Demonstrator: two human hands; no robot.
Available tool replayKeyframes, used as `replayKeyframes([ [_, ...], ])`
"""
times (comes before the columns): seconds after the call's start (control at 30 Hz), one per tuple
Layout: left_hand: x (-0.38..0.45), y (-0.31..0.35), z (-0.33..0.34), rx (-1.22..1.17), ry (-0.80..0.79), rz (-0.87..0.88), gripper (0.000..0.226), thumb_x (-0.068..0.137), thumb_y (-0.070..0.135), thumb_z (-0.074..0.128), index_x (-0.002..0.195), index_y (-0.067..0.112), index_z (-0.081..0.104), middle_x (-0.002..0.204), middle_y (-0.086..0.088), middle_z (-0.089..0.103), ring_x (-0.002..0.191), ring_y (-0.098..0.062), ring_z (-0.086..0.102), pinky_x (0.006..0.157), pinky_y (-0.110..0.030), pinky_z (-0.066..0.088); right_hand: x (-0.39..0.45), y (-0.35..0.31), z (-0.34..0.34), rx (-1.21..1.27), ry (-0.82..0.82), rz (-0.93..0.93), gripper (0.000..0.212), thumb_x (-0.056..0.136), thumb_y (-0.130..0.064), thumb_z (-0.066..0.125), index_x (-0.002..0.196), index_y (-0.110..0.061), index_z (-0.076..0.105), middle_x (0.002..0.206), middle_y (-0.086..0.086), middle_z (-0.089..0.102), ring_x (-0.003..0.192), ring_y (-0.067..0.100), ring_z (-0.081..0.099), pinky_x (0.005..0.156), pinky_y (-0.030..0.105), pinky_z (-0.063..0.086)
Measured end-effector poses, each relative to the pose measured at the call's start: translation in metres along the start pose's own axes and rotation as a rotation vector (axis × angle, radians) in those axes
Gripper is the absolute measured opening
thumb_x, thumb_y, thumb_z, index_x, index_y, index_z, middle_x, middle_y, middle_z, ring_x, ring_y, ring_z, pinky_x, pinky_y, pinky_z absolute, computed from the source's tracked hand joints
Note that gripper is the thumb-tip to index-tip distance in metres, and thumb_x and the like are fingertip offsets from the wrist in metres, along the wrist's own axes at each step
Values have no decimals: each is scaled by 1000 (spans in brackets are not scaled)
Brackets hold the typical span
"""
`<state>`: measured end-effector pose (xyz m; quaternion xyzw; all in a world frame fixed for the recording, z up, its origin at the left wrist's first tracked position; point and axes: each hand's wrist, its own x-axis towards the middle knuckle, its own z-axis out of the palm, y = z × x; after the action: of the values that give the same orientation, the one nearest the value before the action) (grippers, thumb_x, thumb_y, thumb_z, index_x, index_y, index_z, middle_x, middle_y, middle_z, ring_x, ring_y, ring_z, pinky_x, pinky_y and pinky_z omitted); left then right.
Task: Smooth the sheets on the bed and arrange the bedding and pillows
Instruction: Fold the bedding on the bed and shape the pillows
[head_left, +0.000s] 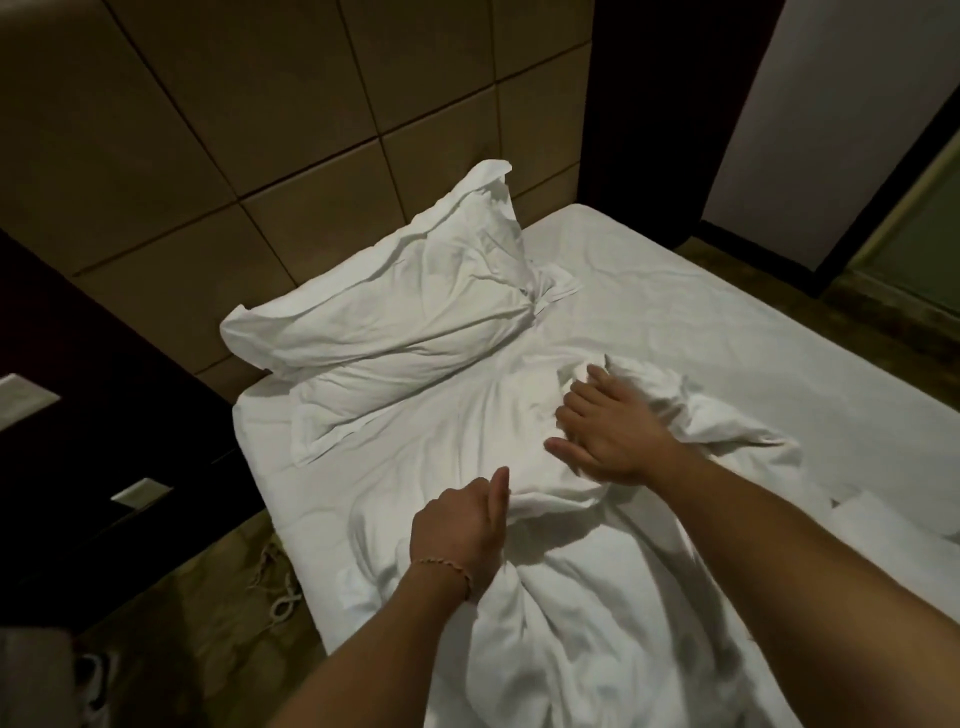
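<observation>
Duvet (571, 597) bunched under both hands, pillow (395, 306) beyond.

No text, label, brand, number or sign can be read anywhere in the head view.
</observation>
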<state>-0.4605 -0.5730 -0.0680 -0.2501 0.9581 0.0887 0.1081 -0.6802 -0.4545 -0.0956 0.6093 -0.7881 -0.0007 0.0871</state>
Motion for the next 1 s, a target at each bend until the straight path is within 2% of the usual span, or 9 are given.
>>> replayKeyframes([
  [0.07, -3, 4, 0, 30, -38, 40, 48, 106, 36, 28, 152, 24, 27, 126, -8, 59, 104, -32, 59, 82, -39, 50, 0, 2, 2, -35, -12, 50, 62, 98, -61, 25, 90, -13, 64, 89, 5, 61, 98, 27, 54, 115, 47, 25],
  [0.17, 5, 3, 5, 38, -37, 4, 44, 107, 41, 21, 142, 28, 44, 118, -6, 65, 102, -30, 61, 76, -37, 46, 6, 1, 6, -41, -199, 119, 77, 95, -65, 7, 99, -15, 66, 98, 5, 65, 103, 26, 54, 109, 40, 25],
  [0.23, 6, 3, 11, 83, -30, 35, 47, 106, 43, 19, 144, 26, 41, 117, -5, 64, 100, -30, 61, 70, -35, 40, 8, 0, 3, -46, -305, 126, 87, 92, -67, -5, 96, -19, 68, 97, 4, 70, 99, 24, 57, 97, 37, 30],
  [0.33, -1, 5, 13, 79, -86, 48, 45, 106, 39, 22, 146, 25, 37, 117, -8, 64, 99, -31, 61, 72, -35, 43, 0, -2, -8, -9, -337, 95, 79, 98, -64, 6, 87, -21, 71, 85, 4, 71, 85, 23, 63, 87, 35, 31],
  [0.43, -19, 20, 11, 77, -84, 12, 48, 104, 43, 20, 134, 26, 54, 111, -6, 67, 97, -30, 62, 68, -33, 37, -17, 1, -28, -5, -341, 124, 78, 99, -64, 10, 83, -20, 72, 83, 4, 69, 81, 25, 65, 81, 36, 38],
  [0.5, -43, 38, 6, -30, -60, -47, 60, 104, 51, 15, 107, 23, 68, 99, -7, 71, 90, -29, 64, 70, -34, 45, -37, 2, -46, 3, -326, 163, 80, 98, -66, 9, 82, -20, 72, 85, 5, 68, 81, 26, 65, 76, 35, 42],
  [0.57, -71, 57, 2, -98, -17, -65, 70, 103, 55, 13, 89, 19, 70, 90, -7, 72, 85, -28, 66, 75, -35, 51, -61, 1, -66, 19, -320, 192, 80, 97, -67, 9, 82, -19, 71, 88, 5, 67, 83, 26, 65, 75, 35, 45],
  [0.77, -143, 104, -5, -95, 81, 26, 72, 102, 55, 11, 80, 16, 67, 79, -6, 69, 76, -25, 65, 73, -33, 51, -133, -8, -116, 51, -245, 254, 72, 98, -65, 14, 77, -22, 68, 90, 6, 67, 85, 26, 64, 72, 34, 41],
  [1.0, -197, 147, 42, 90, 16, 104, 87, 93, 60, -6, 99, 17, 69, 100, -5, 73, 94, -26, 68, 77, -32, 46, -218, -35, -111, 51, -272, 340, 70, 101, -59, 13, 73, -21, 65, 78, 4, 66, 79, 25, 64, 83, 38, 46],
])
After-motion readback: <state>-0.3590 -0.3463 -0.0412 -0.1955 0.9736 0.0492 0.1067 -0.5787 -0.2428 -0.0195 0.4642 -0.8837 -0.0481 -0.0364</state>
